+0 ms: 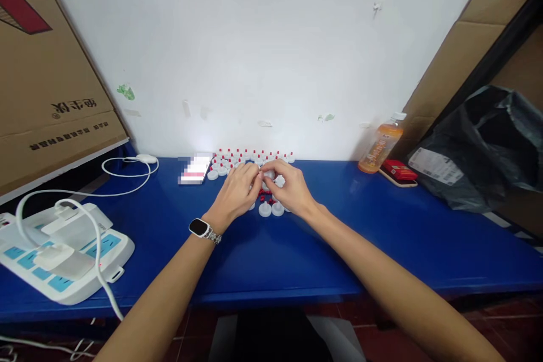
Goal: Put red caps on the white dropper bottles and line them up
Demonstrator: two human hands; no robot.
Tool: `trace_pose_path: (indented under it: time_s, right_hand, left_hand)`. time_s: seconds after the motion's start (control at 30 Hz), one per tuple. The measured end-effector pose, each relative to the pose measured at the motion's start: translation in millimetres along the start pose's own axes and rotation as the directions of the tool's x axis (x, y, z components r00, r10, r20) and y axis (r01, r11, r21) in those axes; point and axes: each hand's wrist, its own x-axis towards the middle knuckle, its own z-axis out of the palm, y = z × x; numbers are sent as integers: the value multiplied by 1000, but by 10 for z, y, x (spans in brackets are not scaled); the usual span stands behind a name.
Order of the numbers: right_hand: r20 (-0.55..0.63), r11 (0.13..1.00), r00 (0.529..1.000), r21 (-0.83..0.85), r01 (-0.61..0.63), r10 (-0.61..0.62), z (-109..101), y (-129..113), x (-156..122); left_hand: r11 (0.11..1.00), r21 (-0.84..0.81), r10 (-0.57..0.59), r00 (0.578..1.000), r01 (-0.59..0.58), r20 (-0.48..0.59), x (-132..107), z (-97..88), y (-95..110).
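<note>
My left hand point(240, 189) and my right hand point(291, 185) meet over the middle of the blue table, fingertips pinched together. A small pale bit shows between the fingertips, too small to name. Just behind my hands stand several white caps with red tips point(222, 170), set out in rows towards the wall. Below my fingers lie several white caps without red tips point(265, 210) and some loose small red tips point(262, 199). My hands partly cover these pieces. A watch point(199, 227) is on my left wrist.
A phone point(195, 169) lies left of the caps. On the left are a white power strip point(72, 288) and cables. An orange drink bottle point(382, 144), a red packet point(399, 170) and a dark plastic bag point(479, 141) stand at right. A white wall point(263, 68) borders the table's back.
</note>
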Motion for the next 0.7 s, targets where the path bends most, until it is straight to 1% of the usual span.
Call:
trace_pose_path:
  time_s: [0.17,0.23,0.27,0.33,0.37,0.43,0.47,0.53,0.57,0.6,0.63,0.7]
  right_hand:
    - [24,999,1000,31,-13,12,-26,-50,-29]
    - [25,1000,1000,4,7,-7,-10,-79,-33]
    - [20,1000,1000,-18,21,-21,1,-96,-32]
    - [10,996,998,-61,62,-62,16,-119,-23]
    - [14,993,996,-81,83,-82,16,-121,-18]
    - [13,986,994,-124,108,-107,-5,-89,-4]
    - [-1,984,995,-146,99,-100,-25,-53,3]
    - [-67,982,997,-185,26,-39,-75,48,14]
    - [-101,981,995,-194,-25,5,-97,104,17]
    - [-124,978,991,-193,-74,50,-113,158,18]
    - [-127,976,988,-186,-113,90,-119,203,17]
    - [-82,977,987,-156,-147,135,-106,256,9]
  left_hand:
    - [998,51,34,999,-36,38,10,-26,-12]
    - [998,56,35,999,-36,19,20,-1,-23]
    - [999,43,14,1000,-14,-4,27,19,-25]
    - [998,-31,-64,997,63,-52,45,67,-20]
    - [989,-96,-118,990,111,-71,55,89,-18]
    - [936,-270,-260,960,225,-104,76,117,-26]
    - [890,-360,-339,934,280,-114,86,120,-40]
    - [791,-495,-469,875,358,-117,100,108,-90]
    - [779,-510,-481,869,366,-112,104,100,-122]
    - [803,-481,-451,887,352,-105,106,95,-156]
    - [848,-416,-400,911,328,-97,106,97,-189]
    - [933,-244,-286,957,266,-51,99,121,-248]
